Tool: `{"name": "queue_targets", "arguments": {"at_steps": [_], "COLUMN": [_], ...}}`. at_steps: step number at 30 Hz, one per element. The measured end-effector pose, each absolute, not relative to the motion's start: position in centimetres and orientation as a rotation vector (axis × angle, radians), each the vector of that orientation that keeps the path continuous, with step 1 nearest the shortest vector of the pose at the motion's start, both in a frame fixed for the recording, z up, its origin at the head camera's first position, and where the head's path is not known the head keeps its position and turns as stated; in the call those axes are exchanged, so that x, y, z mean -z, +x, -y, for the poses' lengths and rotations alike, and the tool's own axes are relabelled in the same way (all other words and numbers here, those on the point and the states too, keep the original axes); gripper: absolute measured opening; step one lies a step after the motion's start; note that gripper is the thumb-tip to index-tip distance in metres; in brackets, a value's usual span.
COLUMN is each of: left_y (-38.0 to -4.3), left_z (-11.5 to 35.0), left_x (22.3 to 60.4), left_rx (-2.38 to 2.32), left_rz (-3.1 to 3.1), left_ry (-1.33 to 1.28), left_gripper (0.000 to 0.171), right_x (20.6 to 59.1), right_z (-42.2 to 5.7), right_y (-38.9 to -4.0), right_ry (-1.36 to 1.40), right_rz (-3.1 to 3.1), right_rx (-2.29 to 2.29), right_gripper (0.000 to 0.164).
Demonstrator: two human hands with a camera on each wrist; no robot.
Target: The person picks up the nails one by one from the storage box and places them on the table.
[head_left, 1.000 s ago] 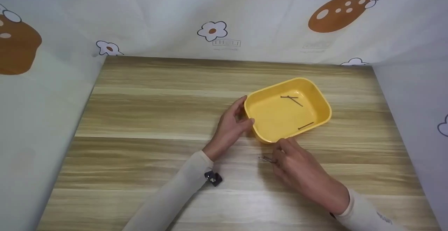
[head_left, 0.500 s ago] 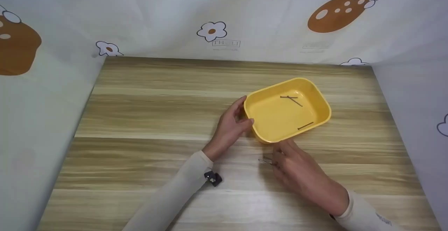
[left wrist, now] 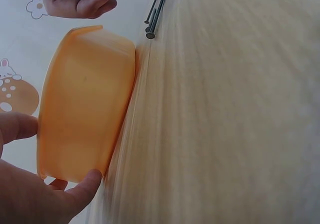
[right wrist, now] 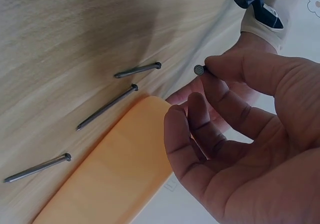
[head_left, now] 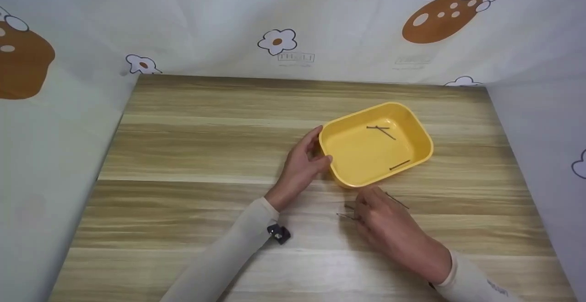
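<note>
My left hand [head_left: 300,169] grips the left end of a yellow plastic tray [head_left: 339,174], thumb on the near side and fingers round the far corner. Three dark nails lie in the tray; two cross near its back and one nail [head_left: 399,164] rests along the front wall. In front of the tray is my right hand [head_left: 389,222], whose thumb and forefinger pinch a nail [right wrist: 199,70], its flat head showing in the right wrist view. Beneath that hand, three more nails lie on the table, among them a longer nail [right wrist: 107,107] close beside the tray.
The wood-grain table [head_left: 192,155] is enclosed by pale walls of printed cloth [head_left: 206,27] at the back and sides. A small black device [head_left: 279,232] is strapped at the left sleeve's cuff.
My right hand has drawn slightly back from the tray's front rim, and a nail on the table now shows to its right. My left hand and the tray have stayed put.
</note>
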State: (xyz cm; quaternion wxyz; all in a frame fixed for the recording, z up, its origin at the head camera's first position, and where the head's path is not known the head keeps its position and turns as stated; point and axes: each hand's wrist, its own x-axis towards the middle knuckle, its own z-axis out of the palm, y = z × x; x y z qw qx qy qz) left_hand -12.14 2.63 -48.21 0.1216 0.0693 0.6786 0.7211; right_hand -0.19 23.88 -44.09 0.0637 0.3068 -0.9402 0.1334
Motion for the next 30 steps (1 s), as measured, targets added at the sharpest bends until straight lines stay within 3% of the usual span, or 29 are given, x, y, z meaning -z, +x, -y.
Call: {"name": "queue_targets", "arguments": {"at_steps": [9,30], "left_y": [-12.2,-12.2], "left_z": [-2.6,-2.5], "left_x": [48.3,48.3], "left_rx": [-2.11,-2.09], "left_rz": [-1.977,-2.0], "left_ry": [0.213,0.209], "left_gripper": [0.079,0.079], "right_x": [45.2,46.5], "right_z": [-24.0,-24.3], "right_y": [-0.2,-0.1], "right_ry": [0.964,0.95], "right_rz": [2.792,2.809], "right_rx": [-0.39,-0.296], "right_gripper": [0.026,0.024]}}
